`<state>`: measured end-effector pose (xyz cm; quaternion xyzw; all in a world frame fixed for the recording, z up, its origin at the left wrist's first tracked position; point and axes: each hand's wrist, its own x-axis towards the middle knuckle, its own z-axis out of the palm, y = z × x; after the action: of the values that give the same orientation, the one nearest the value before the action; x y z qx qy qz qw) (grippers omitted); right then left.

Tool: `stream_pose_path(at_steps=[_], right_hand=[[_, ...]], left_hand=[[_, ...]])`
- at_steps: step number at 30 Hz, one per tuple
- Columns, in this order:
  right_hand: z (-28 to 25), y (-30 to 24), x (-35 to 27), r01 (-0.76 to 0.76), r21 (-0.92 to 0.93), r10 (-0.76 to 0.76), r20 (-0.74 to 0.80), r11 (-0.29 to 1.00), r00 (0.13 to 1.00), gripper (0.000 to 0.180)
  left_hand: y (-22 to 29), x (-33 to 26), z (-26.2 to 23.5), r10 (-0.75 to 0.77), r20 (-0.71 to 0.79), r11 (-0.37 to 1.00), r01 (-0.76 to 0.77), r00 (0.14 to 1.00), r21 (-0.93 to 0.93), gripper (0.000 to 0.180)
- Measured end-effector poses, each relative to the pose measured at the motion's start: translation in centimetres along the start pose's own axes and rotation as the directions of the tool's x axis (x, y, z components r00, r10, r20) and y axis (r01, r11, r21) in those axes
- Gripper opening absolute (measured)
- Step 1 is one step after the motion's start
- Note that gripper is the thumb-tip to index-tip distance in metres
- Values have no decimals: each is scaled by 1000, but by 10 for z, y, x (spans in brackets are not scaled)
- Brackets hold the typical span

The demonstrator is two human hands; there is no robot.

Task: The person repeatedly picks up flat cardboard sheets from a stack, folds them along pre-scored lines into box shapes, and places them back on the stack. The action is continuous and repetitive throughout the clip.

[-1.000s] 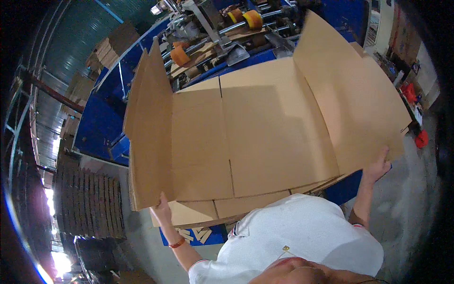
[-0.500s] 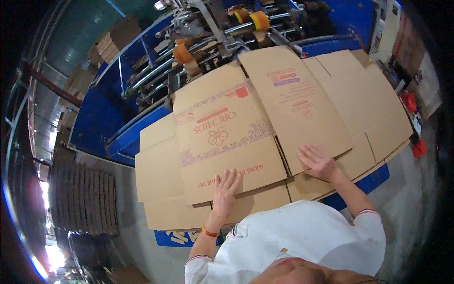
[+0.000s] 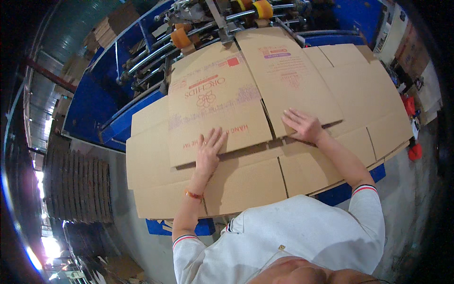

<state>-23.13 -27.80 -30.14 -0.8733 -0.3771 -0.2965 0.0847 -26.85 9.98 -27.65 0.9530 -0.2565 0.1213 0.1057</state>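
Note:
A folded printed cardboard box blank (image 3: 222, 99) lies on top of wider unfolded cardboard sheets (image 3: 246, 177). Its two panels meet at a dark slot, and its far edge reaches the rollers of a machine. My left hand (image 3: 208, 149) rests on the near edge of the left panel, fingers spread. On the near edge of the right panel lies my right hand (image 3: 302, 125), its fingers stretched out flat and the thumb partly hidden at the edge. Both palms press down on the cardboard without gripping it.
Ahead stands a blue machine (image 3: 90, 102) with metal shafts and orange rollers (image 3: 180, 38). A tall stack of folded cardboard (image 3: 78, 184) is on the floor at left. Blue supports (image 3: 203, 227) show under the sheets. A red object (image 3: 415, 152) hangs at the far right.
Both hands have moved forward, and the printed box blank has slid with them toward the machine. More of the sheet beneath now shows at its near edge.

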Motion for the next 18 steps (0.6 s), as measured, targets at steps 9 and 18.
stream_pose_path(at_steps=[9, 18], right_hand=[[36, 44, 41, -41, -15, 40, -42, 999, 998, 54], [22, 51, 25, -47, -76, 55, 101, 996, 993, 64]], left_hand=[[-32, 52, 15, -17, -1, 987, 17, 1000, 157, 76], [-26, 54, 34, 37, -105, 994, -26, 994, 111, 67]])
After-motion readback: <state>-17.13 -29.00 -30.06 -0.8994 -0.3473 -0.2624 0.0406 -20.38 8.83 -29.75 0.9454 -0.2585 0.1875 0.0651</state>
